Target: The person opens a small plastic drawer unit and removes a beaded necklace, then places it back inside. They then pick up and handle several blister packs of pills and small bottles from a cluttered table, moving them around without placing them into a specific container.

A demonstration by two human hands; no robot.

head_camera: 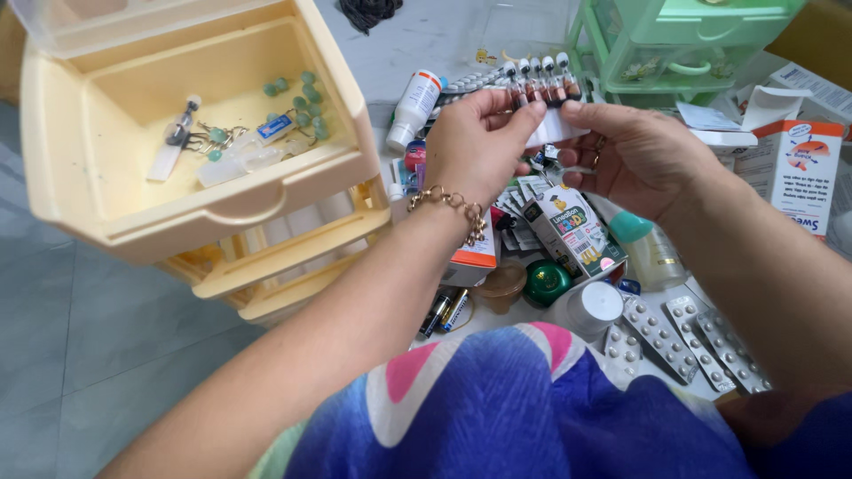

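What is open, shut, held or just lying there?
Cream plastic drawer: pulled open, beads and small bits inside.
Green plastic drawer unit: drawers shut.
Strip of small brown glass vials: held up by left hand and right hand.
White squeeze bottle: lying down, capped.
Silver blister strips: lying flat.

Strip of small vials (540, 89): about five brown-filled ampoules with white caps, side by side in a white holder. Held level in midair above the medicine clutter, caps pointing away, pinched at both ends.
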